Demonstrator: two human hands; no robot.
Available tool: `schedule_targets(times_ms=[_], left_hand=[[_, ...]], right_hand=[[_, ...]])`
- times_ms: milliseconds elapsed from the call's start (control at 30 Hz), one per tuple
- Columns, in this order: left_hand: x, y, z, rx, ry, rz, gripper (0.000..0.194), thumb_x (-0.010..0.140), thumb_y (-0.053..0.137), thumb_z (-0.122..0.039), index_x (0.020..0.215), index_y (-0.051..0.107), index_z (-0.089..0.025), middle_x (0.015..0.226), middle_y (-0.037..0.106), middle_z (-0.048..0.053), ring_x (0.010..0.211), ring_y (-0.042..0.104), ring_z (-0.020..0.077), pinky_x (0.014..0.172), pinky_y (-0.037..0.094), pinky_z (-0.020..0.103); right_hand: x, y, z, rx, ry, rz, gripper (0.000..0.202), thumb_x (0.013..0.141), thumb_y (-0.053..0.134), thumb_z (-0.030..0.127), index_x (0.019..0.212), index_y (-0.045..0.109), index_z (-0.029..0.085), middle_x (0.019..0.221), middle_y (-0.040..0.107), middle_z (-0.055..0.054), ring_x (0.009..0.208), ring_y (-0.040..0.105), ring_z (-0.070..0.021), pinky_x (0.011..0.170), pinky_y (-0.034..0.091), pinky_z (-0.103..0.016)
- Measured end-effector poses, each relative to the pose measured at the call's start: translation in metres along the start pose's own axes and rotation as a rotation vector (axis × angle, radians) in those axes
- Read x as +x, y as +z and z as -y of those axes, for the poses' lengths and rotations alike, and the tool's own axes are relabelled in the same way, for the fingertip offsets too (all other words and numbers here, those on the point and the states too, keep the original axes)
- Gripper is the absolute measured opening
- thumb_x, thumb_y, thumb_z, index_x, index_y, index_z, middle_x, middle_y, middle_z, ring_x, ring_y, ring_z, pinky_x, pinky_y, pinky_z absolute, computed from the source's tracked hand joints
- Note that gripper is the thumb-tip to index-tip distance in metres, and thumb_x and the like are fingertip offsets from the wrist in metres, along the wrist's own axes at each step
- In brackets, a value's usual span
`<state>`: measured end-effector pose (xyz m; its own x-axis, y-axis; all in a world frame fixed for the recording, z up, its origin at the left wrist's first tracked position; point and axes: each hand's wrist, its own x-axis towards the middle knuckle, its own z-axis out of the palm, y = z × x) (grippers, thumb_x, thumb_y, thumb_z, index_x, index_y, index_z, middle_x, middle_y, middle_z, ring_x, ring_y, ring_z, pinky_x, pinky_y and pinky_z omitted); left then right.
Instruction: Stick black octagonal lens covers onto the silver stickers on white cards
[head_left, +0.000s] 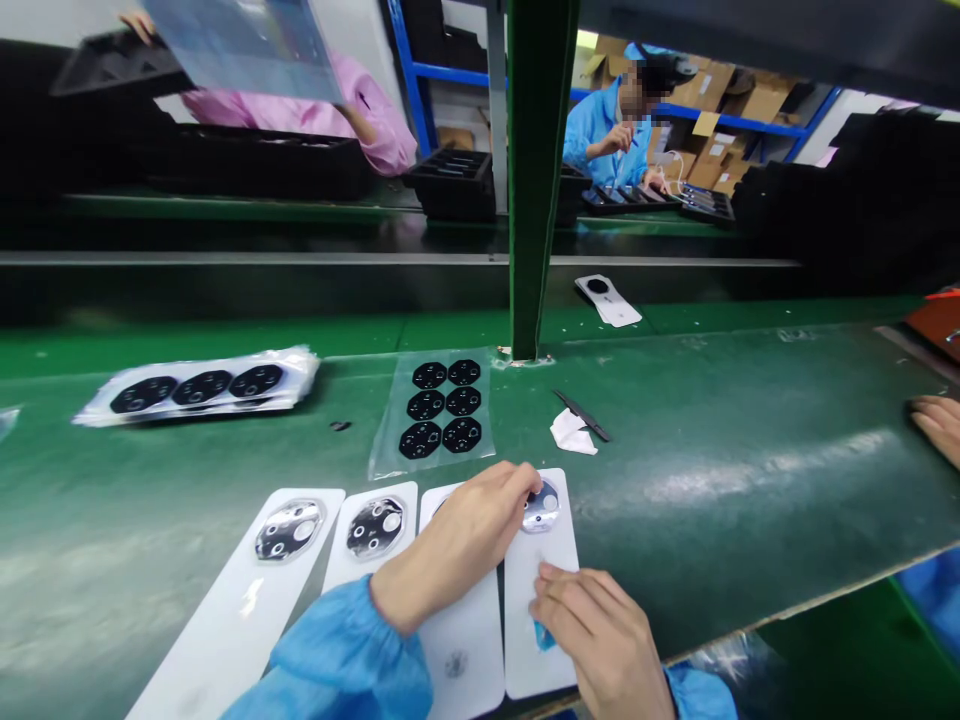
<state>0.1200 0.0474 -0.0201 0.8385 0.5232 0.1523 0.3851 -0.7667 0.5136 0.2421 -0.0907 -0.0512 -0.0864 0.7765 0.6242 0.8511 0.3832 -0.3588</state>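
Four white panels lie side by side at the near edge; the far-left panel (225,620) and the one beside it (375,530) each show a round black-and-silver camera piece. My left hand (465,535) reaches across the third panel (465,640), fingertips pinched at the round silver piece (546,507) on the rightmost panel (529,590). What those fingers hold is hidden. Over the lower part of that same panel, my right hand (600,630) has its fingers curled together around a small blue thing (544,636).
A clear sheet (390,440) carries several black octagonal stickers. Dark tweezers (583,415) touch a crumpled white scrap (571,436). Wrapped panels (300,395) lie left. A green post (529,200) rises ahead. Another person's hand (941,425) rests far right; two people work beyond.
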Motion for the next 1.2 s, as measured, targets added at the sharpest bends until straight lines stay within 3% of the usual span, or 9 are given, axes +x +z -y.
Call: schedule_targets(times_ms=[133,467,633,933,1067,1200], left_hand=[[0.018,-0.002,0.008,-0.086,-0.102,0.011,0.015,0.086,0.036,-0.007,0.09,0.044,-0.019,0.089,0.053,0.002,0.08,0.051,0.0156,0.071,0.045,0.029],[0.037,0.007,0.017,-0.051,-0.032,0.14,0.017,0.085,0.035,-0.003,0.086,0.043,-0.018,0.078,0.05,0.001,0.076,0.047,0.0158,0.064,0.042,0.026],[0.027,0.004,0.007,0.023,0.081,0.149,0.026,0.083,0.027,0.004,0.087,0.041,-0.017,0.087,0.048,0.004,0.08,0.042,0.0178,0.072,0.039,0.031],[0.001,0.005,-0.008,0.079,0.233,0.115,0.023,0.089,0.025,-0.002,0.097,0.042,-0.016,0.092,0.048,0.006,0.083,0.042,0.0191,0.075,0.04,0.033],[-0.015,0.006,-0.012,-0.052,0.252,0.157,0.026,0.086,0.025,0.001,0.098,0.04,-0.017,0.094,0.048,0.007,0.086,0.043,0.0188,0.077,0.042,0.032],[-0.037,-0.007,-0.019,-0.311,0.156,0.211,0.022,0.089,0.024,-0.005,0.097,0.038,-0.02,0.095,0.049,0.005,0.084,0.046,0.0155,0.076,0.044,0.028]], right_hand=[[-0.001,0.0,0.0,0.009,0.01,0.019,0.027,0.096,0.04,0.012,0.084,0.064,0.015,0.078,0.071,-0.004,0.087,0.068,-0.0146,0.075,0.05,-0.023],[-0.002,-0.001,0.0,0.024,0.011,0.039,0.024,0.095,0.041,0.011,0.087,0.064,0.015,0.081,0.072,-0.004,0.09,0.068,-0.0149,0.074,0.05,-0.023],[0.0,0.001,0.001,-0.007,0.012,0.007,0.026,0.094,0.041,0.01,0.087,0.064,0.016,0.08,0.072,-0.003,0.086,0.068,-0.0139,0.073,0.05,-0.023],[-0.002,0.001,0.003,-0.038,0.032,0.009,0.029,0.096,0.038,0.011,0.085,0.064,0.016,0.081,0.072,-0.002,0.086,0.067,-0.0131,0.073,0.048,-0.023],[0.001,-0.001,0.004,-0.055,0.027,0.004,0.032,0.097,0.035,0.013,0.088,0.066,0.017,0.084,0.072,-0.004,0.076,0.066,-0.0128,0.069,0.048,-0.023],[0.0,-0.009,0.003,0.053,0.064,0.03,0.029,0.097,0.037,0.016,0.089,0.065,0.017,0.081,0.07,-0.005,0.077,0.065,-0.0146,0.068,0.05,-0.023]])
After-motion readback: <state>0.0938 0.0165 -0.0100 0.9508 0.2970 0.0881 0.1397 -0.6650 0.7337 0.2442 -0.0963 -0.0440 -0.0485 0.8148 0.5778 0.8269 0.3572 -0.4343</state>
